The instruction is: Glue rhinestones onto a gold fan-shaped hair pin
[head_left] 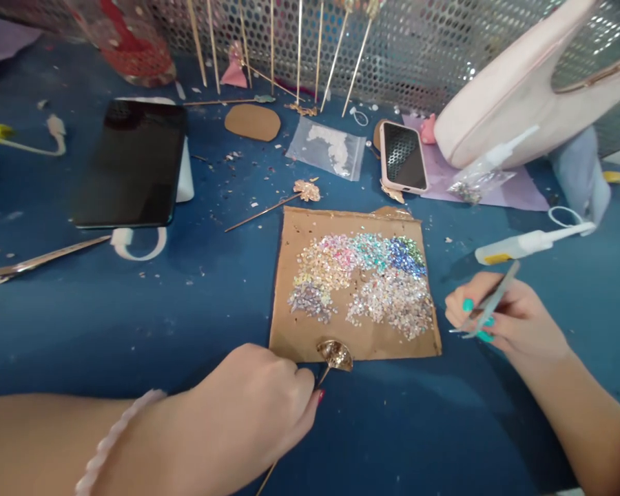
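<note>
My left hand [253, 403] is closed on a thin gold stick whose leaf-shaped gold head [335, 355] rests at the near edge of a brown cardboard sheet [294, 324]. Piles of tiny glittering sequins [364, 279] in silver, pink, teal and blue lie on that sheet. My right hand [506, 320], just right of the cardboard, pinches a pair of metal tweezers [490, 306], their tips pointing left toward the sequins.
A white glue bottle [532, 242] lies behind my right hand. A tablet [131, 162], scissors [36, 262], a phone [403, 156], a small plastic bag [328, 148], another gold stick [284, 200] and a pink bag [521, 89] lie on the blue table. Sticks lean on a perforated metal wall [418, 48].
</note>
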Demonstrator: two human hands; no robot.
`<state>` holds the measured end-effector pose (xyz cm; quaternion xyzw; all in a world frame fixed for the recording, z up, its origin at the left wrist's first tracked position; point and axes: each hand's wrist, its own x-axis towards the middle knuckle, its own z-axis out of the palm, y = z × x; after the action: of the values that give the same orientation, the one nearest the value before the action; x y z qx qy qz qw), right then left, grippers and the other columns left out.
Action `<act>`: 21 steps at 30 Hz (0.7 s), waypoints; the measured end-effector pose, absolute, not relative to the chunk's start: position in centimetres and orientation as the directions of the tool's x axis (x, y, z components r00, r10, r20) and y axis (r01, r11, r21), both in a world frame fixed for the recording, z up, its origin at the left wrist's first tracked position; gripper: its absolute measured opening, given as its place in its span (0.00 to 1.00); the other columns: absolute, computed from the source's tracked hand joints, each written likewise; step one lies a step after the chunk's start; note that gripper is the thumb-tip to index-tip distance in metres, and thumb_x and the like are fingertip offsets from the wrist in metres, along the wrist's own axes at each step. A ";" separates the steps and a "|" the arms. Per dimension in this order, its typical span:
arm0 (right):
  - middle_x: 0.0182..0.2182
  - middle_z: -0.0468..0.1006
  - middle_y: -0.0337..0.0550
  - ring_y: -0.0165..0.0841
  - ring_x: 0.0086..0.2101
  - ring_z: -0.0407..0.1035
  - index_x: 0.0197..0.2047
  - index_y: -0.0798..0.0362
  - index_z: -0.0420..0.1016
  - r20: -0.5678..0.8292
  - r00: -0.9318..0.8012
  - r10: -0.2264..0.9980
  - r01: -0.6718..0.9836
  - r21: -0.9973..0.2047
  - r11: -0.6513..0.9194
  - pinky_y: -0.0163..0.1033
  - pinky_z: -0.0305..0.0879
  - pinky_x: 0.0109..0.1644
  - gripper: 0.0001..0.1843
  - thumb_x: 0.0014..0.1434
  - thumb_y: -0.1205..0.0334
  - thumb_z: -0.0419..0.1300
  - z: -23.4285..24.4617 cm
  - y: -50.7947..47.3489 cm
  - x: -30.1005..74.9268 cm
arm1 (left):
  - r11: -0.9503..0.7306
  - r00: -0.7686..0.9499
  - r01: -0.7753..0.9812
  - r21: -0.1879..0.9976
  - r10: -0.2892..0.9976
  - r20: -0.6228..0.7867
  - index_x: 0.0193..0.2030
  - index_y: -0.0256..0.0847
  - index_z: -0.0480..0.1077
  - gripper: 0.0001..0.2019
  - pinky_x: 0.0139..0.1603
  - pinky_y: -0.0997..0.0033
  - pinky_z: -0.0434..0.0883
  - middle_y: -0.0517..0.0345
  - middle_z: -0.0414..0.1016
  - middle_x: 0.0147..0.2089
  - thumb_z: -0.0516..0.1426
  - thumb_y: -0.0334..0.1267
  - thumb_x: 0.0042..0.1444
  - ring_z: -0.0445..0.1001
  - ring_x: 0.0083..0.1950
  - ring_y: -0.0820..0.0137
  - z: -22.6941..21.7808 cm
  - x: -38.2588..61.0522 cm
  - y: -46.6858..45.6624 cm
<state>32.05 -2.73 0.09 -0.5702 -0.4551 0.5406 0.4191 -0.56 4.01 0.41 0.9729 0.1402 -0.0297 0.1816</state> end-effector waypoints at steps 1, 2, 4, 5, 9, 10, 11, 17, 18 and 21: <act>0.19 0.68 0.35 0.27 0.19 0.62 0.32 0.48 0.73 -0.211 -0.039 0.977 0.043 -0.977 -0.209 0.33 0.59 0.19 0.09 0.49 0.57 0.68 0.1 -2.8 32.1 | -0.900 0.960 0.279 0.335 0.257 -0.110 0.23 0.43 0.65 0.15 0.17 0.62 0.44 0.62 0.69 0.18 0.50 0.33 0.61 0.67 0.15 0.66 0.5 -0.6 4.1; 0.20 0.70 0.36 0.27 0.19 0.64 0.34 0.48 0.73 -0.183 -0.086 0.979 0.015 -0.983 -0.183 0.32 0.59 0.18 0.07 0.51 0.59 0.66 0.1 -2.7 32.1 | -0.905 0.960 0.280 0.321 0.256 -0.118 0.24 0.42 0.66 0.14 0.17 0.62 0.44 0.62 0.69 0.18 0.49 0.33 0.61 0.67 0.15 0.66 0.5 -0.6 4.1; 0.21 0.72 0.38 0.26 0.18 0.66 0.37 0.50 0.73 -0.160 -0.174 0.972 -0.032 -0.985 -0.168 0.29 0.60 0.17 0.06 0.54 0.63 0.63 0.2 -2.6 31.8 | -0.915 0.961 0.275 0.296 0.248 -0.125 0.27 0.42 0.67 0.12 0.18 0.62 0.44 0.62 0.68 0.18 0.49 0.32 0.61 0.67 0.16 0.67 0.7 -0.6 4.2; 0.22 0.74 0.39 0.26 0.19 0.67 0.38 0.51 0.73 -0.152 -0.204 0.967 -0.054 -0.985 -0.166 0.28 0.61 0.17 0.07 0.54 0.63 0.63 0.3 -2.5 31.7 | -0.921 0.964 0.263 0.286 0.237 -0.122 0.28 0.42 0.67 0.11 0.18 0.62 0.44 0.62 0.68 0.18 0.49 0.32 0.60 0.66 0.16 0.67 0.8 -0.7 4.2; 0.23 0.75 0.42 0.28 0.20 0.69 0.38 0.53 0.73 -0.168 -0.206 0.964 -0.120 -0.973 -0.195 0.29 0.65 0.18 0.13 0.51 0.57 0.66 0.6 -2.1 31.1 | -0.948 0.982 0.187 0.258 0.183 -0.040 0.26 0.42 0.64 0.08 0.18 0.63 0.42 0.63 0.67 0.19 0.53 0.29 0.55 0.63 0.15 0.70 0.9 -0.8 4.3; 0.22 0.75 0.41 0.28 0.19 0.68 0.37 0.53 0.74 -0.170 -0.188 0.968 -0.128 -0.972 -0.195 0.29 0.64 0.17 0.13 0.51 0.56 0.66 0.6 -2.1 31.0 | -0.948 0.982 0.185 0.260 0.185 -0.024 0.25 0.42 0.64 0.09 0.18 0.63 0.42 0.64 0.67 0.19 0.53 0.28 0.55 0.63 0.15 0.70 0.9 -0.8 4.2; 0.22 0.75 0.41 0.28 0.19 0.68 0.36 0.53 0.74 -0.165 -0.164 0.973 -0.132 -0.973 -0.187 0.28 0.63 0.16 0.12 0.51 0.56 0.66 0.6 -2.0 30.9 | -0.944 0.981 0.192 0.270 0.193 -0.022 0.25 0.42 0.63 0.09 0.18 0.63 0.43 0.64 0.66 0.19 0.53 0.28 0.56 0.63 0.15 0.70 0.8 -0.8 4.2; 0.22 0.76 0.40 0.27 0.20 0.69 0.33 0.52 0.75 -0.118 -0.047 0.992 -0.088 -0.989 -0.122 0.29 0.65 0.18 0.05 0.53 0.62 0.65 0.7 -1.9 30.2 | -0.960 0.982 0.178 0.215 0.187 0.022 0.23 0.42 0.63 0.12 0.18 0.61 0.42 0.63 0.63 0.17 0.48 0.25 0.54 0.62 0.13 0.68 0.7 -0.7 4.2; 0.23 0.76 0.40 0.27 0.21 0.70 0.34 0.52 0.76 -0.113 -0.034 0.993 -0.079 -0.990 -0.116 0.29 0.65 0.19 0.05 0.53 0.63 0.65 0.7 -1.9 30.2 | -0.979 0.991 0.125 0.161 0.133 0.035 0.24 0.42 0.64 0.11 0.18 0.61 0.40 0.63 0.63 0.18 0.48 0.23 0.51 0.62 0.14 0.68 0.7 -0.8 4.3; 0.26 0.78 0.41 0.28 0.22 0.71 0.34 0.51 0.76 -0.116 -0.023 0.993 -0.014 -0.993 -0.116 0.32 0.68 0.22 0.04 0.53 0.64 0.65 0.6 -2.1 30.1 | -0.999 0.999 -0.021 0.027 -0.020 0.034 0.27 0.42 0.67 0.12 0.17 0.62 0.39 0.62 0.64 0.20 0.50 0.21 0.42 0.62 0.15 0.69 0.5 -1.1 4.5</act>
<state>30.12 -2.07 0.63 -0.5186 -0.4717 0.5377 0.4685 -1.13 4.48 0.45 0.9997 -0.0103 0.0169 0.0136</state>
